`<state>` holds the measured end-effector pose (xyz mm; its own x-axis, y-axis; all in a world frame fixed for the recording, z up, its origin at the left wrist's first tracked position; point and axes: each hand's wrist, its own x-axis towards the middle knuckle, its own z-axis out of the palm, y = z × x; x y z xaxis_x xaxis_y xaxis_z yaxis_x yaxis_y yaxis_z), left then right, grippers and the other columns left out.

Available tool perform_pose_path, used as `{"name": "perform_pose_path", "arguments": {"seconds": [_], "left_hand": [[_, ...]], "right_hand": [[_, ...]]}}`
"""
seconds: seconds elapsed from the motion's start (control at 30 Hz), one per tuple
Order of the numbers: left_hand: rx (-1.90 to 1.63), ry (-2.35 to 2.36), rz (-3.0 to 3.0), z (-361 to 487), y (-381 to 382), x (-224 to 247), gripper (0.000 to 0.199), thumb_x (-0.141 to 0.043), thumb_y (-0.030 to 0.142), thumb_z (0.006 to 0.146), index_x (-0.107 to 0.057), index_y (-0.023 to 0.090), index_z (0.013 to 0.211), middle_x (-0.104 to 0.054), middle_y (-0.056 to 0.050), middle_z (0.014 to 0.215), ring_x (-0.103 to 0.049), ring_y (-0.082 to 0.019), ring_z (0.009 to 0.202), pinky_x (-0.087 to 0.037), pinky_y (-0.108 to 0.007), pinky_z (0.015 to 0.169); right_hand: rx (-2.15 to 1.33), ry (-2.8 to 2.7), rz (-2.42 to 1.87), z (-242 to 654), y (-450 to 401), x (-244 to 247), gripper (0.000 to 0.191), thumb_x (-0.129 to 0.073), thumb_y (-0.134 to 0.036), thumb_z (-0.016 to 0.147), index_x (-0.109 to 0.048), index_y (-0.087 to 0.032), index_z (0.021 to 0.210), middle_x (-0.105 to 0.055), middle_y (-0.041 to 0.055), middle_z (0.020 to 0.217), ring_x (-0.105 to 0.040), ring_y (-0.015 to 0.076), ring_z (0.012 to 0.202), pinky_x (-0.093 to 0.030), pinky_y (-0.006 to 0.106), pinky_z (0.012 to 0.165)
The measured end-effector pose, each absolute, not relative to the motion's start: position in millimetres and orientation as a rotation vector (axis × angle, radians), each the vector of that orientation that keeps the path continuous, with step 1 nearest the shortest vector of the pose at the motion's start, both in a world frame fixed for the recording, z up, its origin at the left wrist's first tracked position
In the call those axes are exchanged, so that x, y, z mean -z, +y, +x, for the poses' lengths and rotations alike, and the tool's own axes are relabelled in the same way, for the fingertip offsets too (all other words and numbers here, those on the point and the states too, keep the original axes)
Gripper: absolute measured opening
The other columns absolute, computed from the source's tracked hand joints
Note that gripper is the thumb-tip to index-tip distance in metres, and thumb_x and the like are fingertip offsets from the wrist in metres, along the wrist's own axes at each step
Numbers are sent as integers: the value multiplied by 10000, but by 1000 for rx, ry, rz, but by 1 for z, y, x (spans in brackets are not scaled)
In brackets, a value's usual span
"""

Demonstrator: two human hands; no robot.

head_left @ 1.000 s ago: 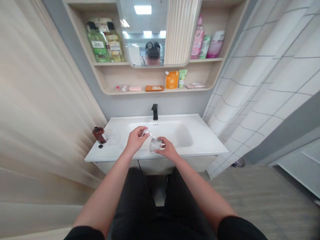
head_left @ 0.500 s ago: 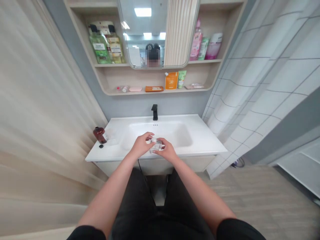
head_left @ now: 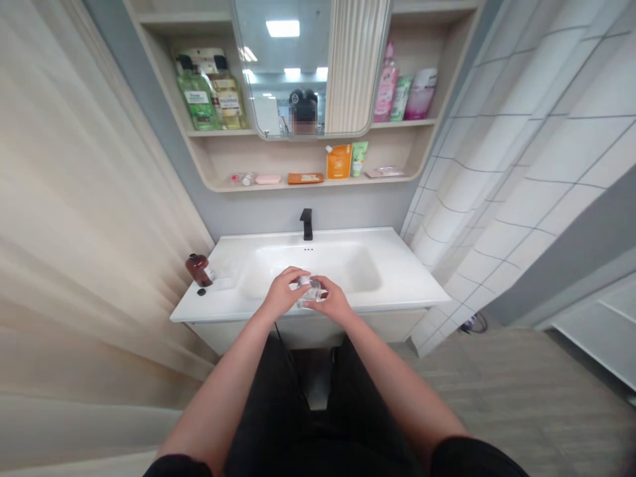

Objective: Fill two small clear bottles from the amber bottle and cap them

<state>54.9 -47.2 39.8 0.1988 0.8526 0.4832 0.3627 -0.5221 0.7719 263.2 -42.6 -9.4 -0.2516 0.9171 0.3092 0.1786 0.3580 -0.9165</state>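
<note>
Clear bottle (head_left: 312, 293) is partly hidden, left fingers (head_left: 296, 272) and right fingers (head_left: 326, 284) clamped on it.

Short plain black sleeves (head_left: 474, 457), two bare forearms (head_left: 402, 377), and trousers (head_left: 258, 404) in matching black

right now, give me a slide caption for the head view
At a white sink, the right hand holds a clear container while the left hand holds its white top.
</note>
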Motion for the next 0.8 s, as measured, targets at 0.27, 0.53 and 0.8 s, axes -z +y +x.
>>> {"name": "perform_pose_path", "arguments": {"seconds": [0.27, 0.53, 0.8], "left_hand": [[-1164, 1028, 2128, 45, -50, -43, 400, -670, 252, 997, -807, 296, 1370, -760, -104, 1292, -730, -252, 1213, -607, -416, 1072], [-1116, 1048, 2188, 41, -51, -47, 405, -688, 307, 1026, -784, 305, 1419, -768, -87, 1250, -734, -245, 1167, -581, -413, 1082], [-1158, 1189, 2233, 49, -53, -44, 484, -816, 371, 951, -780, 294, 1428, -751, -75, 1167, -739, -242, 1083, -603, -387, 1039]], "right_hand": [[-1026, -1681, -975, 270, -43, 8, 764, -999, -470, 655, -709, -276, 1335, -770, 80, 1305, -735, 279, 1097, -624, 407, 888], [-1016, -1692, -981, 271, -45, 10, 781, -999, -479, 664, -704, -271, 1356, -763, 89, 1331, -730, 287, 1130, -618, 407, 892], [-1037, -1660, -981, 271, -43, 10, 790, -1004, -470, 657, -711, -274, 1364, -762, 90, 1330, -729, 289, 1152, -627, 393, 892]]}}
